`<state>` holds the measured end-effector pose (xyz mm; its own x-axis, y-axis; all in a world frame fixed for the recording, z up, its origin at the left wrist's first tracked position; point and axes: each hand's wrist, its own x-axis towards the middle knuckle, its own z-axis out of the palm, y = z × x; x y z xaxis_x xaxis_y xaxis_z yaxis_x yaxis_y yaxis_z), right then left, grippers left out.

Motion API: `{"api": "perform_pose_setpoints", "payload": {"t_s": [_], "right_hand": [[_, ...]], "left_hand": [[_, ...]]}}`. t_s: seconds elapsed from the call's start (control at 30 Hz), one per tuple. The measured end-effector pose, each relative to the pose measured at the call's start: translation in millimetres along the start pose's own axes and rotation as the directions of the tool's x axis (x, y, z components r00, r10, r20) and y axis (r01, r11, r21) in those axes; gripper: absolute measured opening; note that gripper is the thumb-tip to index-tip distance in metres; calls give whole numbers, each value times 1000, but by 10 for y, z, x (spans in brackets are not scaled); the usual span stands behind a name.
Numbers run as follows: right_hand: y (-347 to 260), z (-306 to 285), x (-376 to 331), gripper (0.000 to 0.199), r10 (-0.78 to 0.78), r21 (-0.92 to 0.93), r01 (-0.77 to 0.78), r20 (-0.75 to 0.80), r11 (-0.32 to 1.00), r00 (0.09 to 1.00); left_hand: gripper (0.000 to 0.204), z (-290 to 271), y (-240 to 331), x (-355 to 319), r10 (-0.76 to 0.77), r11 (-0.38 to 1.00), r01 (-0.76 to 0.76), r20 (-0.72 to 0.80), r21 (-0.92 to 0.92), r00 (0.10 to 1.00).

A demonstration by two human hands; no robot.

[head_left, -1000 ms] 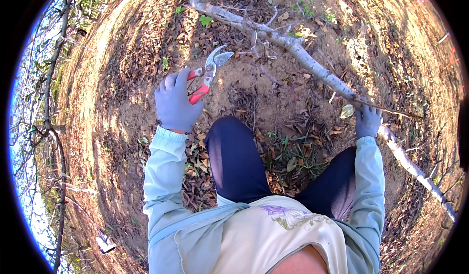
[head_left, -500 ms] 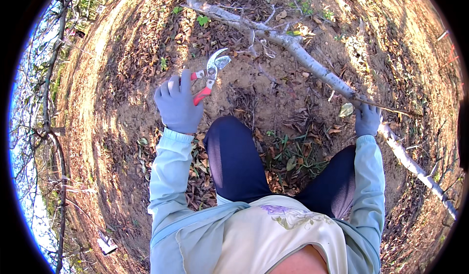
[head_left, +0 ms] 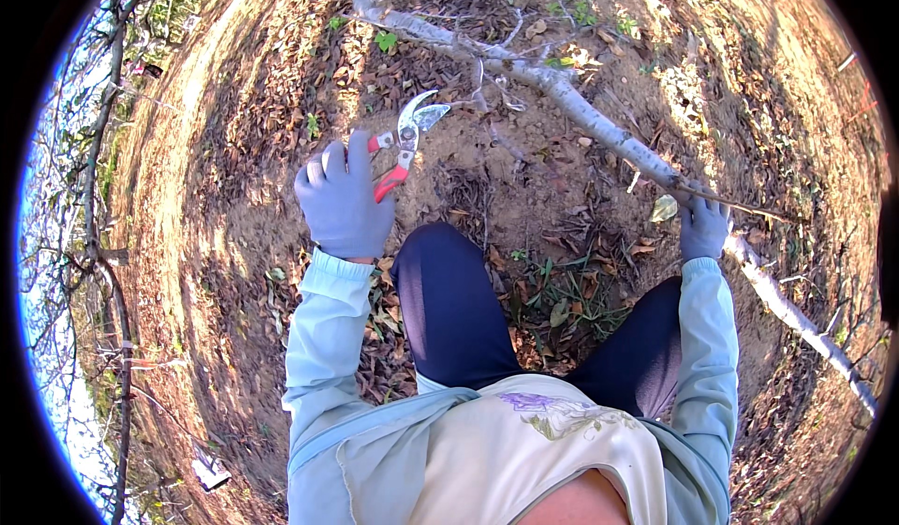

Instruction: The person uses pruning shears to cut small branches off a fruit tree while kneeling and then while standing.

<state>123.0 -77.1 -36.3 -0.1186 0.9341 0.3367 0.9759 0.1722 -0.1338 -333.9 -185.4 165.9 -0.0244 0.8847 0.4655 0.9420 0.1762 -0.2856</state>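
My left hand (head_left: 345, 205), in a grey glove, is closed round the red handles of a pair of pruning shears (head_left: 408, 139). Their curved metal blades point up and to the right, parted from each other, over bare soil. To the right, my gloved right hand (head_left: 702, 229) grips a long pale branch (head_left: 613, 138), its fingers wrapped over and partly hidden behind the wood. This branch runs from the top middle down to the lower right, with a thin side twig (head_left: 744, 208) by my hand. The shear blades do not touch the branch.
Dry leaves and soil cover the ground, with a grass tuft (head_left: 571, 300) between my knees. Bare tree limbs (head_left: 91, 178) rise along the left edge. A small white object (head_left: 211, 472) lies at the lower left. Thin twigs (head_left: 479, 80) stick out from the branch.
The shears' blades have spread wider apart, and my left hand has shifted very slightly. My right hand and the branch are nearly where they were.
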Motion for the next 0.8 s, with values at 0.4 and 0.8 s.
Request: {"api": "perform_pose_setpoints", "payload": {"t_s": [0.4,0.8], "right_hand": [[0,11,-7,48,3,0,-3,-6,1000,1000],[-16,0,-3,48,14,25,-14,4,1000,1000]], "left_hand": [[50,-151,70,90,-49,999,43,223,30,974],[59,44,-74,-36,-246,888,325,263,-324,933]]}}
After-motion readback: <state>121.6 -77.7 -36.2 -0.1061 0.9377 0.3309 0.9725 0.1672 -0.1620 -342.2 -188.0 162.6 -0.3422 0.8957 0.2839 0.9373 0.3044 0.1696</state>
